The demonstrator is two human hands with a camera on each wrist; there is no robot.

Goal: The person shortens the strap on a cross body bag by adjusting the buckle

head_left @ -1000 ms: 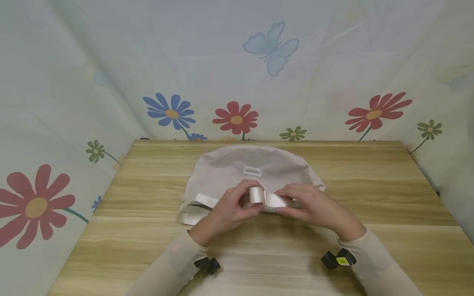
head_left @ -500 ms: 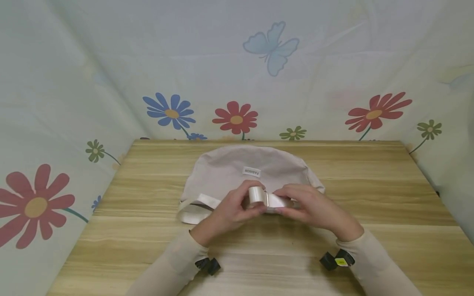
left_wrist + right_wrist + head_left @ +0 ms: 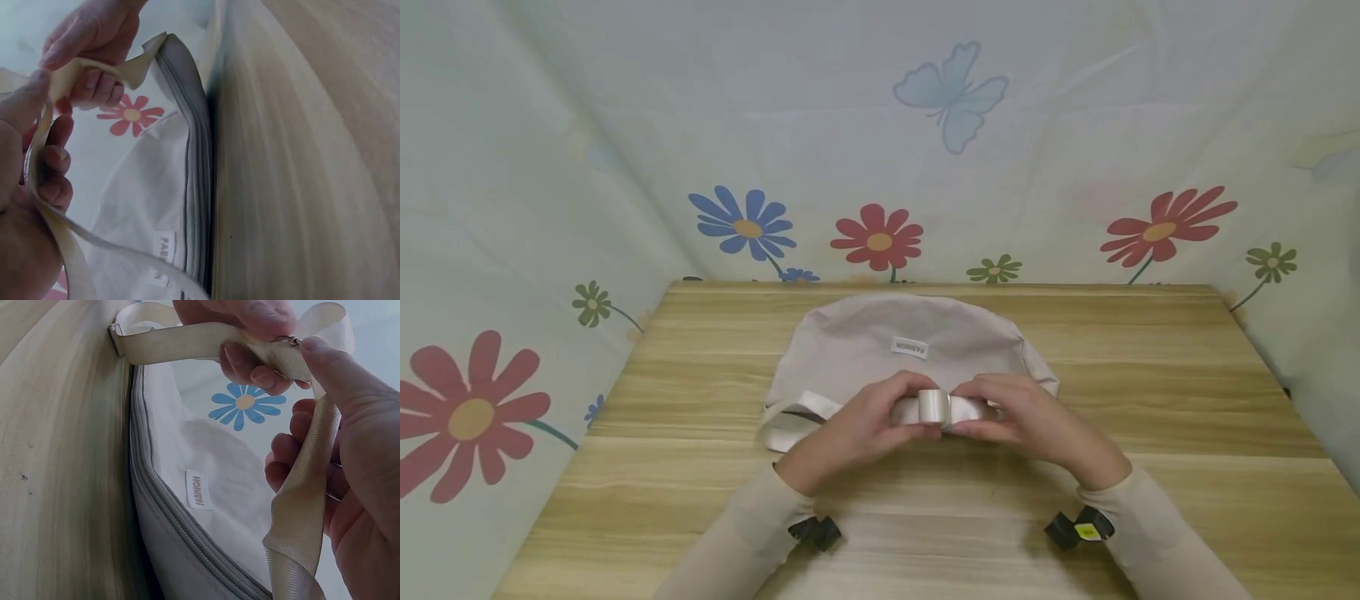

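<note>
A pale pink-beige bag point(image 3: 857, 350) with a white FASHION label point(image 3: 910, 347) lies on the wooden table, its cream webbing strap point(image 3: 970, 408) in front of it. My left hand point(image 3: 868, 417) pinches the strap on one side of a small metal slider buckle point(image 3: 948, 411). On the other side, my right hand point(image 3: 1026, 417) holds the strap between thumb and fingers. A loop of webbing point(image 3: 932, 407) stands up at the slider. The right wrist view shows the thumb tip right at the slider point(image 3: 290, 341) and the strap's twisted length point(image 3: 297, 506) hanging below the hand.
Another strap loop point(image 3: 790, 425) lies at the bag's left end. A dark zipper point(image 3: 187, 540) runs along the bag's edge. Flower-printed cloth point(image 3: 1052, 125) hangs behind the wooden table point(image 3: 1150, 367) and at its sides.
The webbing loop at the slider has shifted right and slightly down, closer to my right hand. My left hand's fingertips have moved a little right; the bag stays in place.
</note>
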